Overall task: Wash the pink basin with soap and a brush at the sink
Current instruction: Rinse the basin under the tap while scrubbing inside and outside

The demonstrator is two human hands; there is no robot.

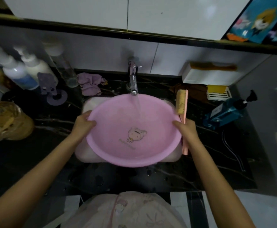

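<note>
The pink basin (118, 119), with a cartoon cat printed inside, is held over the white sink (91, 102), tilted slightly toward me. Water runs from the chrome tap (133, 81) onto its far inner wall. My left hand (82, 124) grips the basin's left rim, thumb inside. On the opposite rim, my right hand (186, 130) grips the basin together with the pink brush (183, 104). The brush's tan bristles point up beyond my fingers and its handle sticks out below my wrist.
On the black counter (208, 170) stand a blue pump bottle (225, 112) and a yellow soap in a white dish (217, 92) at right. White bottles (19, 71), a purple cloth (90, 83) and a purple holder (52, 89) sit at left. A brown bag (6, 120) lies far left.
</note>
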